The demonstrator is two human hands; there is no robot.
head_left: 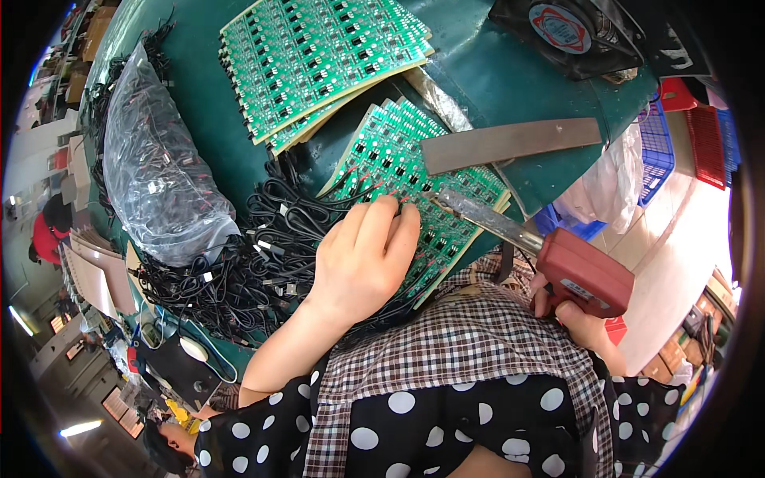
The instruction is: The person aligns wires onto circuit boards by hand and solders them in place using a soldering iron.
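Observation:
My left hand (366, 255) reaches over a green circuit board panel (470, 179), fingers bent and pressed together at its surface. Thin red wire ends and a black cable (344, 204) run in at the fingertips; the grip itself is partly hidden by the fingers. In my right hand (575, 317) is a red soldering gun (586, 272), its handle wrapped by my fingers. The gun's long metal barrel points left across the panel, with the tip just right of my left fingertips. A grey-brown flat bar (510, 145) lies across the panel's far right part.
Stacked green panels (319, 64) lie at the far side. Left of my hand is a heap of black cables (275, 227), beside a clear plastic bag (159, 167). A black fan (567, 36) stands far right; blue crates (655, 151) are beyond the green table (510, 88).

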